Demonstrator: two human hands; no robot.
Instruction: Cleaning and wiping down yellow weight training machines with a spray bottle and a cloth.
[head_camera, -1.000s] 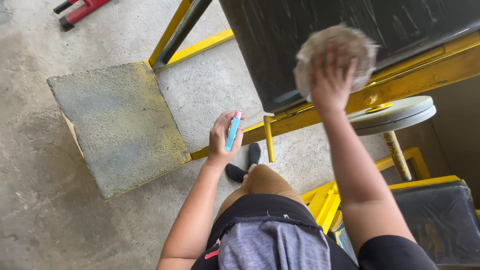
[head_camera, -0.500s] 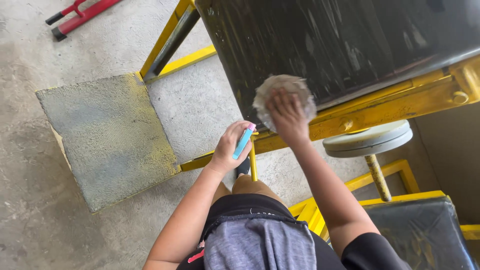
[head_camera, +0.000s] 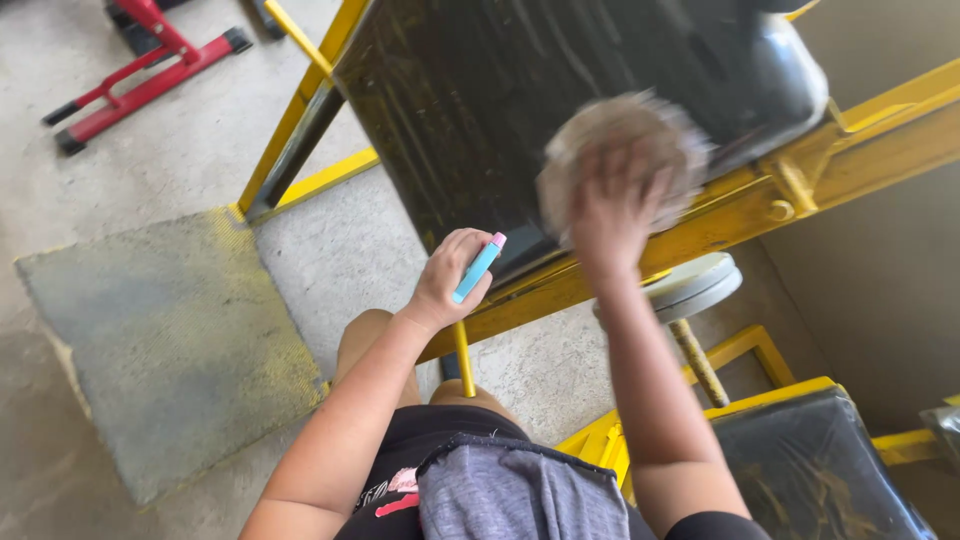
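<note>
My right hand (head_camera: 612, 210) presses a crumpled grey-beige cloth (head_camera: 622, 135) against the lower part of a large black padded bench pad (head_camera: 520, 90), which is streaked and sits on a yellow metal frame (head_camera: 800, 170). The cloth and hand are blurred with motion. My left hand (head_camera: 448, 275) is held lower and to the left, closed around a slim light-blue tube with a pink cap (head_camera: 478, 267), just in front of the pad's lower edge.
A grey textured foot plate (head_camera: 170, 340) lies on the concrete floor at left. A red metal stand (head_camera: 140, 75) lies at the top left. A grey weight disc on a yellow post (head_camera: 695, 285) and another black pad (head_camera: 815, 460) are at right.
My right hand and the cloth swept from the pad's lower edge up and to the right across the black surface. My left hand kept hold of the blue tube and barely moved.
</note>
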